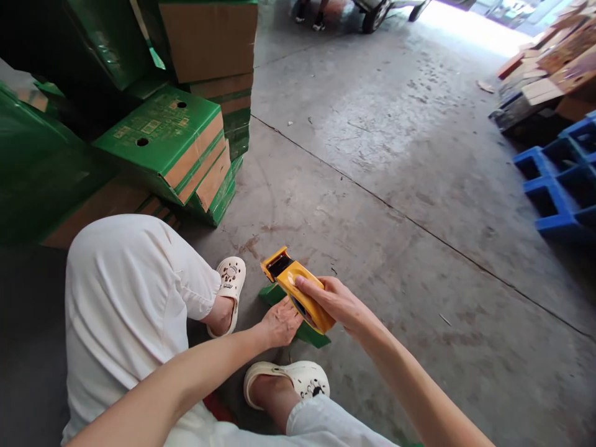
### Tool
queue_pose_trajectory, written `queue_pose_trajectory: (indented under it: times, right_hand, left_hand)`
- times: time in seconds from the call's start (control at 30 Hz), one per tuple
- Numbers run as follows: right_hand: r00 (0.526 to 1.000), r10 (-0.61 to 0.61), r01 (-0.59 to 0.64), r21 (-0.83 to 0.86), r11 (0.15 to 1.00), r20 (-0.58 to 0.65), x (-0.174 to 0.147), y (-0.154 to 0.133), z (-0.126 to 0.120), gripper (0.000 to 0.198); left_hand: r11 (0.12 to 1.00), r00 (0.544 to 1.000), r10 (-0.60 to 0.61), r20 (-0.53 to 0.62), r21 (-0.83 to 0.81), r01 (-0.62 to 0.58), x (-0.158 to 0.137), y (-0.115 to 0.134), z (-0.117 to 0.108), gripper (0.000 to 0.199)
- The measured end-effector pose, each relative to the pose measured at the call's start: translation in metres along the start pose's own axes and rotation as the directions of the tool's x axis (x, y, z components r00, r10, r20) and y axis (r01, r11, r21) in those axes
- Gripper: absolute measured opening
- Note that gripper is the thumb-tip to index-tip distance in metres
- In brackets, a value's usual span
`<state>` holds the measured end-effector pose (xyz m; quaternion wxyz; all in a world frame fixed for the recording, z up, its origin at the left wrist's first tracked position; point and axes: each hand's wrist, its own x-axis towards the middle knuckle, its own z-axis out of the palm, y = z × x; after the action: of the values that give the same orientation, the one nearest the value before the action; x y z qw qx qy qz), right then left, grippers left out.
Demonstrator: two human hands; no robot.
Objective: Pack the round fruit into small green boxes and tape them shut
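Observation:
A yellow tape dispenser is in my right hand, the thumb lying along its top face and its head pointing up and left. Just below it, my left hand holds a narrow green cardboard piece low over the floor between my feet. The dispenser covers part of the left fingers and the middle of the green piece. Whether the dispenser touches the cardboard I cannot tell.
Green and brown cardboard boxes are stacked at left, close to my knee. Blue plastic pallets and piled cartons stand at right. A wheeled cart and a person's feet show at the back. My white clogs flank my hands.

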<state>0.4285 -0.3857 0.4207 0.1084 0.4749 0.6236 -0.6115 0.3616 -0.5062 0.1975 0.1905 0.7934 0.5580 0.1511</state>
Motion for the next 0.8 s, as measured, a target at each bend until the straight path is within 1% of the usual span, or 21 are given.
queue_pose_trajectory:
  times: [0.1,0.23,0.33,0.4,0.47,0.53,0.6,0.63,0.7,0.8]
  right_hand:
    - [1.0,0.011,-0.011,0.003,1.0,0.015,0.003,0.004,-0.001,0.065]
    - [0.999,0.009,-0.009,0.006,1.0,0.048,0.004,0.005,-0.001,0.065]
    - [0.999,-0.019,0.018,0.008,1.0,0.049,0.006,0.001,0.002,0.063]
    - [0.999,-0.032,0.031,0.032,0.999,0.026,0.009,-0.005,0.004,0.062]
    - [0.999,-0.04,0.041,0.075,0.996,-0.009,0.015,-0.015,0.004,0.061]
    - [0.998,-0.042,0.046,0.115,0.992,-0.039,0.022,-0.027,0.003,0.062]
    - [0.998,-0.033,0.039,0.122,0.992,-0.049,0.027,-0.038,0.002,0.062]
    - [0.998,-0.032,0.036,0.103,0.994,-0.045,0.028,-0.042,0.002,0.062]
    - [0.999,-0.036,0.036,0.026,0.999,-0.027,0.027,-0.046,0.003,0.061]
    - [0.999,-0.022,0.02,-0.102,0.995,-0.025,0.019,-0.042,0.006,0.062]
  left_hand:
    - [1.0,1.0,-0.007,0.021,-0.017,0.007,0.014,-0.004,-0.002,0.046]
    - [0.998,0.999,-0.029,0.021,-0.055,0.03,0.025,0.0,0.0,0.044]
    - [0.995,0.999,-0.037,0.035,-0.088,0.04,0.029,0.002,0.004,0.043]
    - [0.993,0.997,-0.05,0.055,-0.108,0.056,0.028,0.002,0.008,0.044]
    - [0.99,0.995,-0.086,0.047,-0.111,0.09,0.026,0.002,0.01,0.052]
    - [0.987,0.992,-0.126,0.01,-0.1,0.126,0.025,0.003,0.011,0.069]
    - [0.985,0.989,-0.149,-0.021,-0.09,0.147,0.025,0.004,0.009,0.083]
    - [0.984,0.988,-0.156,-0.023,-0.089,0.153,0.026,0.004,0.008,0.085]
    - [0.984,0.988,-0.153,-0.002,-0.092,0.152,0.026,0.003,0.006,0.076]
    - [0.988,0.992,-0.113,0.048,-0.097,0.117,0.02,-0.003,0.006,0.053]
